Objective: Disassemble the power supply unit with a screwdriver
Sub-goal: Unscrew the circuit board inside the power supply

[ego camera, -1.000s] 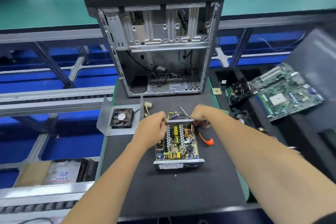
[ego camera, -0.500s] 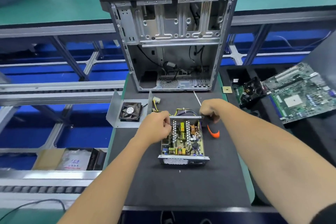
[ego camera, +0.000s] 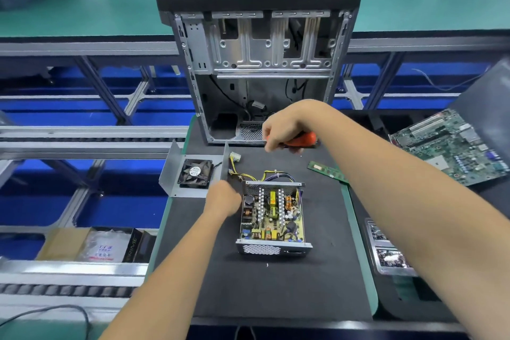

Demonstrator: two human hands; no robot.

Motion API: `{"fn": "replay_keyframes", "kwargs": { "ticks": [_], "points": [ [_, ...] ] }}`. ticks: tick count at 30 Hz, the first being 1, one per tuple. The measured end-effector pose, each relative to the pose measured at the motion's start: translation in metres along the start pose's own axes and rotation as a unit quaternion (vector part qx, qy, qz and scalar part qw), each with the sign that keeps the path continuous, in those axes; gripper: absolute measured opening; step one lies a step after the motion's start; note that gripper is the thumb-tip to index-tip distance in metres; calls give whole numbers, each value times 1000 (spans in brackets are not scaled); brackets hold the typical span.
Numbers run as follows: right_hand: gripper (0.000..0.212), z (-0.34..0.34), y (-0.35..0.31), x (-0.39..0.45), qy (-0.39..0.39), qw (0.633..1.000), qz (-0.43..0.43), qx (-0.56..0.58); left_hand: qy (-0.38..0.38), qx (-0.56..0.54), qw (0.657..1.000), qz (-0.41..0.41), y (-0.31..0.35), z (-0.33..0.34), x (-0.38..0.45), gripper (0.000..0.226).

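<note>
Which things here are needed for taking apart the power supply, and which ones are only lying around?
Needed: power supply unit, screwdriver in right hand, left hand.
Lying around: computer case, fan cover, memory stick, motherboard.

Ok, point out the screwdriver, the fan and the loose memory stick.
screwdriver (ego camera: 299,141): head view, on the orange handle gripped by the right hand.
fan (ego camera: 195,173): head view, on the round hub label at its centre.
memory stick (ego camera: 327,171): head view, on the green board's middle, on the mat.

Opened power supply unit (ego camera: 273,218) lies flat on mat, orange-handled screwdriver (ego camera: 300,141) raised beyond it.
</note>
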State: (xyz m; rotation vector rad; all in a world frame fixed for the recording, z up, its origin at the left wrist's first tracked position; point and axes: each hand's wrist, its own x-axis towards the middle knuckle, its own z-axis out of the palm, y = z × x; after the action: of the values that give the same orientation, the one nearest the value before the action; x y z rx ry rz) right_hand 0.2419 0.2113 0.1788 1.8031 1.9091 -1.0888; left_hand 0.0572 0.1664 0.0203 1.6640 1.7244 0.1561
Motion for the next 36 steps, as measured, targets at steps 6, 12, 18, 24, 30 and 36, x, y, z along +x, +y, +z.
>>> {"fn": "replay_keyframes", "kwargs": {
  "ticks": [6, 12, 18, 24, 30, 36],
  "points": [
    [27, 9, -39, 2, -53, 994, -27, -90, -18, -106, 994, 17, -17, 14, 3, 6],
    [27, 20, -58, 11, -42, 992, -6, -121, 11, -155, 987, 33, -29, 19, 1, 18],
    [6, 40, -79, 16, 52, 975, -35, -212, 27, -121, 986, 108, -36, 25, 2, 17],
    [30, 61, -95, 34, 147, 941, -82, -292, 40, -134, 983, 118, -40, 27, 6, 14],
    [22, 53, -98, 36, 137, 953, -49, -267, 50, -116, 980, 153, -43, 27, 6, 16],
    [27, 44, -85, 24, 115, 978, -24, -174, 49, -88, 984, 149, -41, 28, 9, 16]
  ]
}}
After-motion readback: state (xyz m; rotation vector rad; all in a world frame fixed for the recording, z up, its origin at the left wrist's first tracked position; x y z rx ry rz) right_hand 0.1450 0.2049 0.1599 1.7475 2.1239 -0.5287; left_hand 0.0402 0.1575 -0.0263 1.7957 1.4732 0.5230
